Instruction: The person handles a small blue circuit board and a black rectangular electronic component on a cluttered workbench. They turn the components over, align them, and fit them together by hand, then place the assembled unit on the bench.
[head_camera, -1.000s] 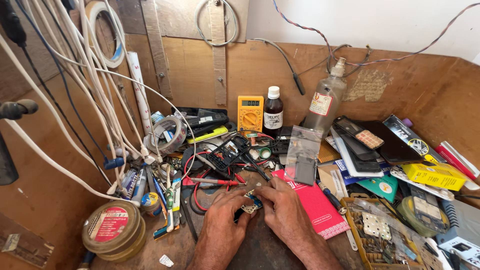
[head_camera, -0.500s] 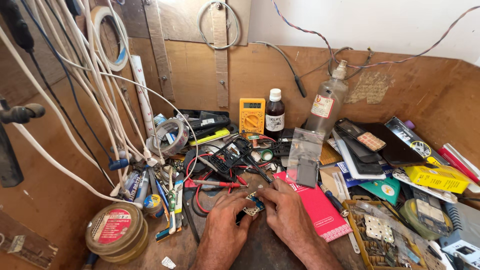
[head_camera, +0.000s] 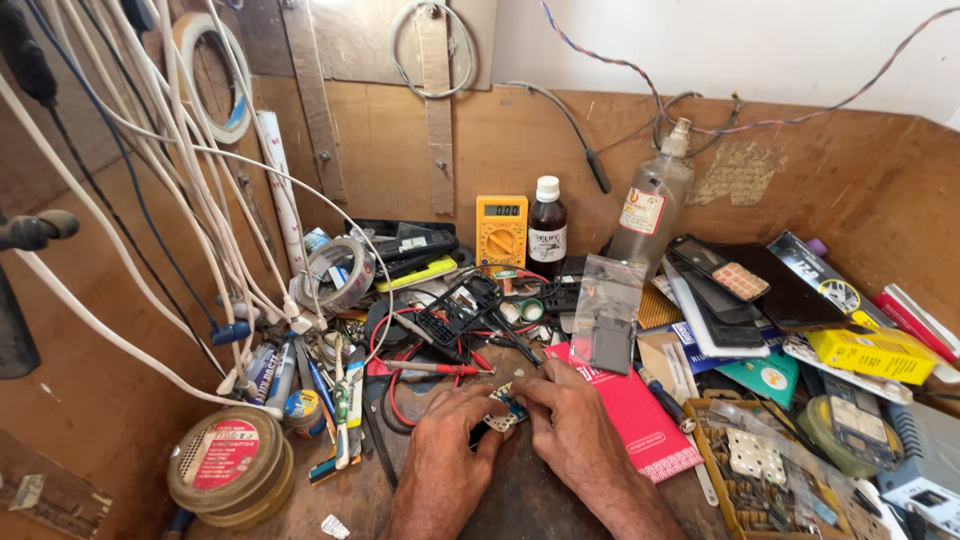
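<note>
My left hand (head_camera: 448, 440) and my right hand (head_camera: 568, 428) meet over the middle of a cluttered wooden bench. Between their fingertips they hold a small circuit board (head_camera: 504, 409), pale with blue edges, low over the benchtop. Fingers hide most of the board. Just behind my hands lie red and black multimeter probes (head_camera: 432, 368) and a black plastic phone frame (head_camera: 455, 308). A pink booklet (head_camera: 632, 412) lies under the edge of my right hand.
A yellow multimeter (head_camera: 501, 230), a dark bottle (head_camera: 547, 232) and a clear spray bottle (head_camera: 650, 212) stand at the back wall. Phones (head_camera: 745, 285) and boxes pile up on the right. White cables (head_camera: 150, 200) hang at left, above round tins (head_camera: 228, 462) and tape rolls (head_camera: 335, 272).
My hands have stayed together on the small board, with only slight shifts of the fingers. The view has tilted a little.
</note>
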